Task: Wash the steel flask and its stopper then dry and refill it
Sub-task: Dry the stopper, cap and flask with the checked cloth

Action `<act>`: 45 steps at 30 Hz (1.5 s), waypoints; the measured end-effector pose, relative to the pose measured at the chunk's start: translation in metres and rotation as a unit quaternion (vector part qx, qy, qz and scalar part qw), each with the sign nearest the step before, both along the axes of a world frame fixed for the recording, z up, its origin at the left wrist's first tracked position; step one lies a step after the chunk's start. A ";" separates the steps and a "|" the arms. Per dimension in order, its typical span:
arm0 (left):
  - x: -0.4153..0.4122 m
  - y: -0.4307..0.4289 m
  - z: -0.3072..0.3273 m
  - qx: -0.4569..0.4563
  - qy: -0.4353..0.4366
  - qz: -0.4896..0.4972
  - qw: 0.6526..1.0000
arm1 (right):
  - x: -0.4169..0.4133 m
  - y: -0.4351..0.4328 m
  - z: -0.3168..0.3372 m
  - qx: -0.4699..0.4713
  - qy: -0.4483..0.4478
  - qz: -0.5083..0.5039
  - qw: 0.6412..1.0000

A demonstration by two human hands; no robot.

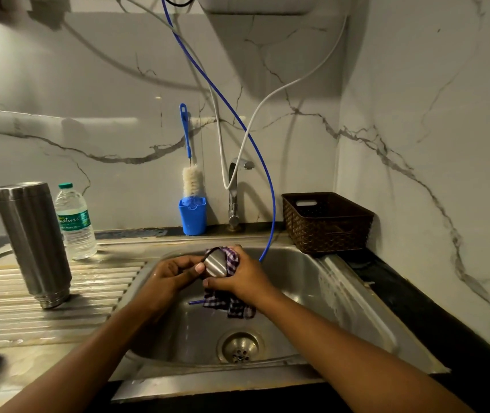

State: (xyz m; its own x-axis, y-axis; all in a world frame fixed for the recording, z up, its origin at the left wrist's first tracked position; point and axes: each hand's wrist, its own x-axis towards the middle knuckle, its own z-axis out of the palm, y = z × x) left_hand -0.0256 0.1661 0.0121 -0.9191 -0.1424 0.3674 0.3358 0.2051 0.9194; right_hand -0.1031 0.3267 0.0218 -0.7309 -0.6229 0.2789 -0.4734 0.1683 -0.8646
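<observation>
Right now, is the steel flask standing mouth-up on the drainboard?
No, the steel flask stands inverted, its threaded mouth down on the ribbed drainboard.

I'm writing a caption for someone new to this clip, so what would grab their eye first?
Both hands meet over the sink: the left hand holds the steel stopper while the right hand wraps a checked cloth round it. To the left, the steel flask stands mouth down on the ridged drainboard, and a blue tube loops down the wall into the sink.
</observation>
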 end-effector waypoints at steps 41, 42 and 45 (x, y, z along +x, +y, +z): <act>-0.005 0.008 -0.003 0.021 -0.007 0.066 0.998 | -0.006 -0.006 -0.005 0.147 0.385 -0.019 0.911; -0.005 0.007 -0.003 0.024 -0.007 0.069 0.997 | -0.004 -0.008 -0.006 0.158 0.425 -0.031 0.891; -0.004 0.000 -0.003 0.039 -0.003 0.061 0.997 | -0.002 -0.013 -0.004 0.143 0.437 -0.033 0.888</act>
